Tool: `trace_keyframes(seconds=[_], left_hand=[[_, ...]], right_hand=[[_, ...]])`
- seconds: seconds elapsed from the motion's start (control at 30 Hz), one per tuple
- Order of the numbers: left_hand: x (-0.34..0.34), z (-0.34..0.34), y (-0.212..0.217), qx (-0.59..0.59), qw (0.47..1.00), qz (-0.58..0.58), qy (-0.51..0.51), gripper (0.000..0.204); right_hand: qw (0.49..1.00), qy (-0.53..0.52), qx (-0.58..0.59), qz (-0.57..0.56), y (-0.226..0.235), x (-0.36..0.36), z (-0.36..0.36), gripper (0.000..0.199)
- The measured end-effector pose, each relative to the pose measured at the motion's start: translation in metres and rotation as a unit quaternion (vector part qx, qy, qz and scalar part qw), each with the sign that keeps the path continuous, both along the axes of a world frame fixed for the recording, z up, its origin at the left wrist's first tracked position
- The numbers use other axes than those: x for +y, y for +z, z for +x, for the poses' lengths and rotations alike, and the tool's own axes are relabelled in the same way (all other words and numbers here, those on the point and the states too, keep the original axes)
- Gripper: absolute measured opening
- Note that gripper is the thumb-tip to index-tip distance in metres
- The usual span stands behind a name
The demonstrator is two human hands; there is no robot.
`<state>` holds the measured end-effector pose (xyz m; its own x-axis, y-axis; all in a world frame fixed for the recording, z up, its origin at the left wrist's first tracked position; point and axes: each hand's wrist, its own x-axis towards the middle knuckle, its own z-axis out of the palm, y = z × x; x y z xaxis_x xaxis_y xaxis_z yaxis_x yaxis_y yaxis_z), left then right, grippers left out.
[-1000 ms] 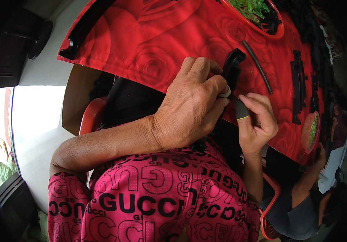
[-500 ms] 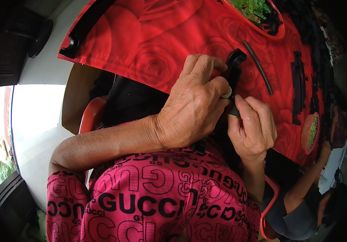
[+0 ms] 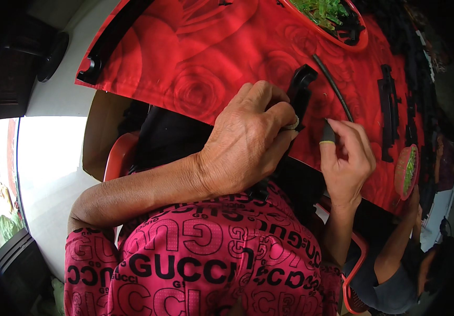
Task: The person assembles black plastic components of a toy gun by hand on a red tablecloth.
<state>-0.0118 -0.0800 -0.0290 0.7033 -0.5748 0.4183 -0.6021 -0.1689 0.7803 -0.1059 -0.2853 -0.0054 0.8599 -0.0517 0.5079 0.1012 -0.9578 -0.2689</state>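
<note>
My left hand [image 3: 250,134], with a ring on one finger, is closed around a long black plastic piece [image 3: 300,87]. The piece's hooked far end sticks out beyond the fingers, and its lower part is hidden by the hand. Just to the right, my right hand [image 3: 349,166] is held apart from the piece. A dark finger sleeve with a yellow edge [image 3: 327,134] covers its thumb. Thumb and forefinger are pinched together, and anything between them is too small to make out. A thin dark rod [image 3: 334,84] lies on the table beyond my right hand.
A red flowered cloth covers the table [image 3: 195,89]. At the far edge stands a red tray [image 3: 362,45] of green and black pieces. More black parts [image 3: 388,113] and a pink dish [image 3: 399,174] of green pieces lie rightward, near another person's arm [image 3: 395,245]. A black strip [image 3: 100,55] lies far left.
My right hand has moved away from the black plastic piece, to the right, thumb and forefinger still together. My left hand keeps its hold, shifted slightly.
</note>
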Motion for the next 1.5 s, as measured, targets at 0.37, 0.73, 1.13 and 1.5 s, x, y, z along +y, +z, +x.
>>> trace_keyframes(seconds=[0.37,0.73,1.13,1.5], left_hand=[[0.000,0.003,0.008,0.031,0.999,0.014,-0.002,0.019],[0.005,0.005,0.011,0.096,0.995,-0.001,-0.011,0.021],[0.022,0.037,0.026,0.461,0.876,-0.054,-0.132,0.015],[0.023,0.022,0.028,0.042,0.992,-0.105,-0.061,0.016]], right_hand=[[0.992,0.002,0.069,0.105,0.016,0.000,0.005,0.030],[0.957,0.104,0.204,0.179,0.034,0.019,0.030,0.031],[0.945,0.113,0.158,0.263,0.020,0.013,0.025,0.028],[0.918,0.109,0.116,0.363,0.044,0.031,0.020,0.011]])
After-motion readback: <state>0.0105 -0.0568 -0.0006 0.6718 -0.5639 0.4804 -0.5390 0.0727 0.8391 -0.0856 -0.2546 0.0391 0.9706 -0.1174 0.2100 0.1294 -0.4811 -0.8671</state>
